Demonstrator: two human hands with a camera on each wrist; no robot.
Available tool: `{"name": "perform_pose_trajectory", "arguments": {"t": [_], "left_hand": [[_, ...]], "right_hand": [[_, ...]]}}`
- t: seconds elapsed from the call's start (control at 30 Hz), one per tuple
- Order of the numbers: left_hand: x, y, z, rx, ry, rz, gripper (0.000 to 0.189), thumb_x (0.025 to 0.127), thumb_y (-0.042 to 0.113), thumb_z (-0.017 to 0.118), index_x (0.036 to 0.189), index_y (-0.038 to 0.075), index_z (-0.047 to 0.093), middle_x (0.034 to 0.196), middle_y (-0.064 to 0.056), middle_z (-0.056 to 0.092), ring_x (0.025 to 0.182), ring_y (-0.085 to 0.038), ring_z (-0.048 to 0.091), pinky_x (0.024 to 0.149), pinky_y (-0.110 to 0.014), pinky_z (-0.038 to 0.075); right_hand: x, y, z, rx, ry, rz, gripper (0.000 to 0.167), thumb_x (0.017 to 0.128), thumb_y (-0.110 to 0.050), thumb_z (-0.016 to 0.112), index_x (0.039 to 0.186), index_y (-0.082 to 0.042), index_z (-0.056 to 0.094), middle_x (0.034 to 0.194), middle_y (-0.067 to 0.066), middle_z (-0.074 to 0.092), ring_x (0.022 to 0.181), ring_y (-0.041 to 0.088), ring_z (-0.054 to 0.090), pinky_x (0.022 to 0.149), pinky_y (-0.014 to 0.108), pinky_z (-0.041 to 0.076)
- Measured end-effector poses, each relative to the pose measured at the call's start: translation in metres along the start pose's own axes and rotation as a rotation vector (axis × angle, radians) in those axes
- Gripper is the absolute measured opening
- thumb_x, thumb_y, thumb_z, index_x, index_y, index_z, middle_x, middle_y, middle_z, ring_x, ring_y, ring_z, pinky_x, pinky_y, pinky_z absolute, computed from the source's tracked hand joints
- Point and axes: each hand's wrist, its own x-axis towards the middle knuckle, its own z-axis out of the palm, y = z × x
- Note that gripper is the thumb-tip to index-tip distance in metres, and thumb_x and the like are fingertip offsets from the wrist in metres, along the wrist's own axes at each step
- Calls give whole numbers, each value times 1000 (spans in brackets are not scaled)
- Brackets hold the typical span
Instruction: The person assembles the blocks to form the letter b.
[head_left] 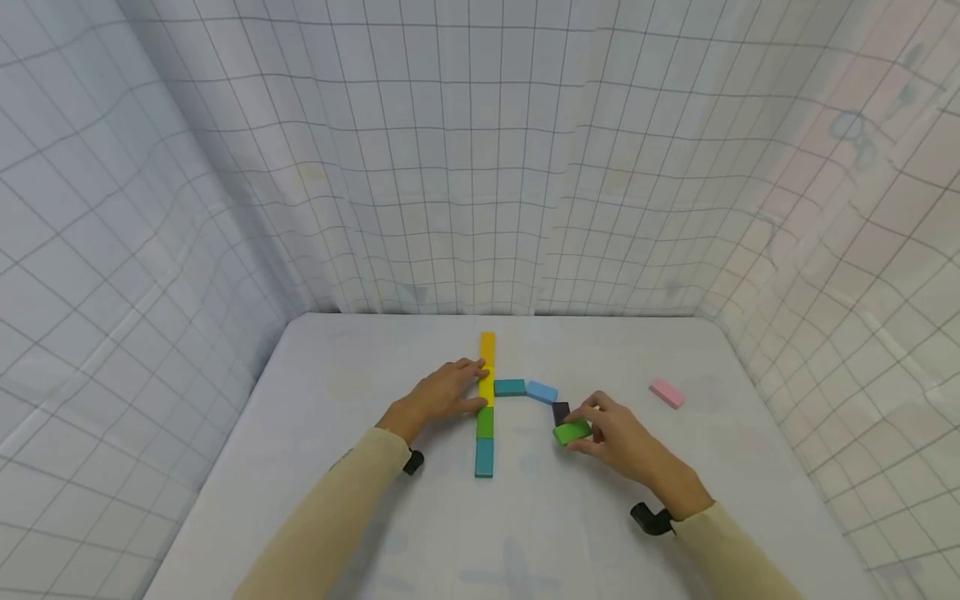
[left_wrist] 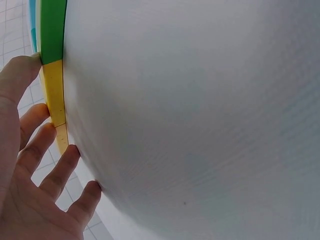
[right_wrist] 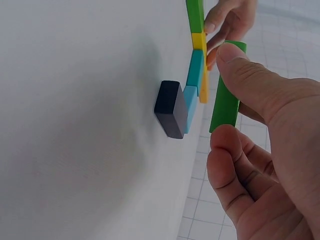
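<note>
My right hand (head_left: 618, 442) pinches a green block (right_wrist: 227, 102) between thumb and fingers, above the table near a black block (right_wrist: 171, 110). Fingers spread, my left hand (head_left: 438, 396) rests along a straight column of blocks, its fingertips at the yellow blocks (head_left: 487, 387). In that column a second green block (head_left: 485, 422) lies on the near side of the yellow, then a teal block (head_left: 484, 457) at the near end. From the column's right side, another teal block (head_left: 510, 387), a light blue block (head_left: 542, 392) and the black one run in a curve toward my right hand.
A pink block (head_left: 667, 393) lies apart on the right of the white table (head_left: 337, 358). White grid-patterned curtains (head_left: 480, 167) hang behind the table and on both sides.
</note>
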Motion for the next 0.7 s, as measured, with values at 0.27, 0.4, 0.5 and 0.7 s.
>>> {"name": "perform_pose_trajectory", "arguments": {"t": [0.27, 0.4, 0.5, 0.7], "left_hand": [[-1, 1, -3, -14, -8, -4, 65, 113, 43, 78, 170, 18, 60, 186, -9, 47, 169, -39, 49, 140, -61, 44], [-1, 1, -3, -16, -4, -2, 65, 113, 43, 78, 170, 18, 61, 186, -9, 47, 169, -39, 49, 140, -61, 43], [0, 0, -1, -16, -1, 4, 65, 113, 44, 78, 169, 18, 61, 186, -8, 47, 169, -39, 49, 140, -60, 43], [0, 1, -2, -21, 0, -11, 64, 112, 44, 79, 169, 19, 62, 186, -7, 47, 169, -38, 49, 141, -60, 43]], "right_hand": [[5, -5, 4, -7, -18, -28, 32, 101, -27, 94, 129, -15, 85, 123, 6, 68, 82, 12, 60, 71, 18, 52], [6, -10, 5, -5, -27, -21, 33, 101, -28, 94, 129, -14, 84, 123, 6, 68, 84, 14, 62, 72, 18, 53], [7, -14, 6, -4, -40, -7, 34, 101, -28, 94, 129, -14, 84, 124, 5, 68, 84, 9, 60, 72, 17, 53], [11, -19, 11, -4, -46, -39, 33, 100, -26, 95, 129, -14, 84, 124, 6, 68, 83, 8, 59, 71, 17, 54]]}}
